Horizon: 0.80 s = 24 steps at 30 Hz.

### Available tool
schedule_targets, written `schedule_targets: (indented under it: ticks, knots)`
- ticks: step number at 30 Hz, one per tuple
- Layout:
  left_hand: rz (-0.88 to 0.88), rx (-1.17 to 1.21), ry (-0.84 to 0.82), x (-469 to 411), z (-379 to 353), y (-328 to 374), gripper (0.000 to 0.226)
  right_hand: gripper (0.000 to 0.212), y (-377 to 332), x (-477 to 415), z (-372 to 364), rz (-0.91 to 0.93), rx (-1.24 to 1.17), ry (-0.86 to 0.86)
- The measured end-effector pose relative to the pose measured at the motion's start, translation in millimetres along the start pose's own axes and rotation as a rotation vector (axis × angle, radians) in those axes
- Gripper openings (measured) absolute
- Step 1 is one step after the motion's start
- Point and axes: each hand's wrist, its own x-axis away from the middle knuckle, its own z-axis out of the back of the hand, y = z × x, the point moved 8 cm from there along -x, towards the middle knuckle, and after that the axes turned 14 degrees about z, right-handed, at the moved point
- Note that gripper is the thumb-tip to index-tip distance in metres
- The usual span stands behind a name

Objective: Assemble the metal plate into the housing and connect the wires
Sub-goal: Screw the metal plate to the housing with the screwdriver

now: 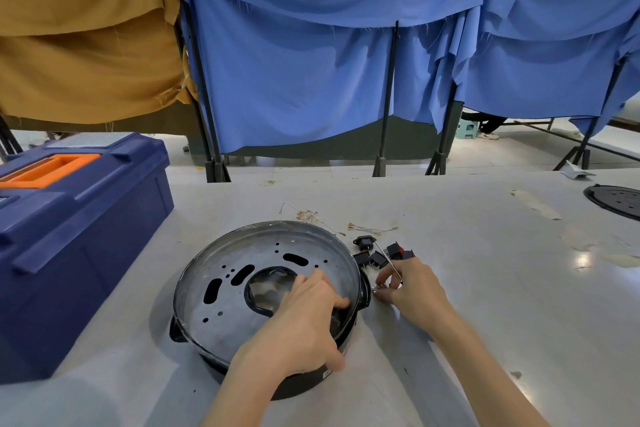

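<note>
Left hand clasps housing rim over metal plate | right hand pinches wire just right of rim | wire runs away from camera

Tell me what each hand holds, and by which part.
Left hand grips the housing by its right rim, fingers on the metal plate. Right hand pinches a thin metal piece at its lower end; what it is cannot be told.
</note>
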Motion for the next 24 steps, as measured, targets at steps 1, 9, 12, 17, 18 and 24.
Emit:
schedule_targets:
  ticks: [1, 9, 12, 17, 18, 24]
  knots:
    - [-0.001, 0.002, -0.002, 0.2, -0.1, -0.1, 0.068, 0.011, -0.8, -0.3, 0.5, 0.002, 0.005, 0.002]
    - [-0.01, 0.01, 0.007, -0.4, 1.1, 1.8, 0.065, 0.021, -3.2, -1.9, -3.5, -0.002, 0.107, -0.046]
    - [-0.013, 0.001, 0.008, 0.2, 0.8, 1.6, 0.064, 0.013, -2.8, -2.0, -5.0, 0.0, 0.114, -0.067]
    - [-0.01, -0.008, 0.024, 0.1, 0.2, 1.6, 0.07, 0.013, -6.0, -1.3, -0.7, 0.042, 0.048, -0.053]
    - [-0.009, -0.007, 0.033, 0.3, -0.2, 1.3, 0.072, 0.012, -7.0, -1.0, 3.6, 0.046, 0.005, -0.026]
    - [-0.009, 0.023, 0.116, 5.6, -3.2, -1.4, 0.075, 0.01, -15.4, 7.0, 23.0, 0.026, -0.27, 0.096]
